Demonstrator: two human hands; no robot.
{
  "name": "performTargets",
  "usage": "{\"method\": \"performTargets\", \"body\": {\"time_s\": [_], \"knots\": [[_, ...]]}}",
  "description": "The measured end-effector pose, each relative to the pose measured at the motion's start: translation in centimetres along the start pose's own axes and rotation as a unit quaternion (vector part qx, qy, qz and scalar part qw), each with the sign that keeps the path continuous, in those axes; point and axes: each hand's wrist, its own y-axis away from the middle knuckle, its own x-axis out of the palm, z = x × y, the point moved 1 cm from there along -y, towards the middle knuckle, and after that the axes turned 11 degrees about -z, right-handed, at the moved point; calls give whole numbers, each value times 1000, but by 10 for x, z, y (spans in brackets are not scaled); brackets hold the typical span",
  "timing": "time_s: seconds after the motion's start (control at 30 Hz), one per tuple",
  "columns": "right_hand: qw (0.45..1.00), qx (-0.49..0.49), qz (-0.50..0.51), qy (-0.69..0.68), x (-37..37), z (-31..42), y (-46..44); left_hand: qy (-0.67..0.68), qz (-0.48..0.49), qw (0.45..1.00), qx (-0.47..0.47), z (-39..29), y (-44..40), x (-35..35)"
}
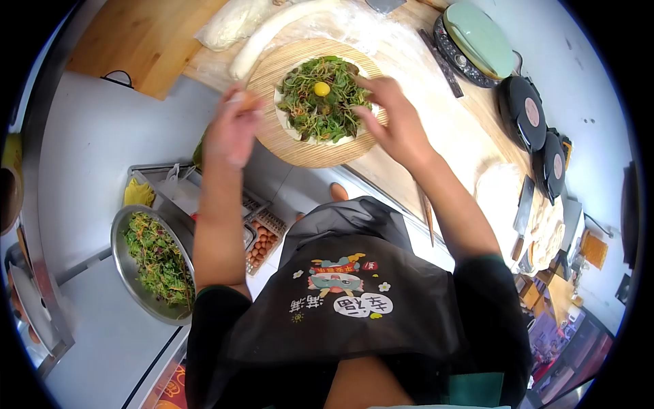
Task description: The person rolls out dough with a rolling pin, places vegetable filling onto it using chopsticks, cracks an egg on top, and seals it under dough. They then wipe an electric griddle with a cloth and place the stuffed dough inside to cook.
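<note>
A round ridged board point(310, 158) lies on the floury worktop, bearing a thin round of dough point(280, 102). Chopped greens point(306, 112) cover most of the dough, and an egg yolk point(322, 88) sits near their middle. At the board's left edge, my left hand point(235, 123) is smeared by motion, with something orange-brown, perhaps eggshell, at its fingers. My right hand point(392, 119) is over the right edge of the greens, thumb and fingers apart, holding nothing.
Dough point(235, 24) and a long dough roll point(272, 31) lie behind the board. A metal bowl of greens point(153, 262) and a basket of eggs point(262, 245) are lower left. Right are a green-lidded griddle point(479, 39), black round pans point(523, 112) and a cleaver point(523, 208).
</note>
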Motion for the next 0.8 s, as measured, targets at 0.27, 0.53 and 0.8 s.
{"method": "performTargets", "body": {"time_s": [0.27,0.53,0.8], "knots": [[884,340,-18,320,-89,-60,237,-281,-345,895,-39,-93,-90,-256],[859,403,-8,316,-60,-77,292,-203,-96,959,-174,45,-28,-153],[861,495,-111,40,-92,-91,292,-51,-15,994,-94,133,-9,-108]]}}
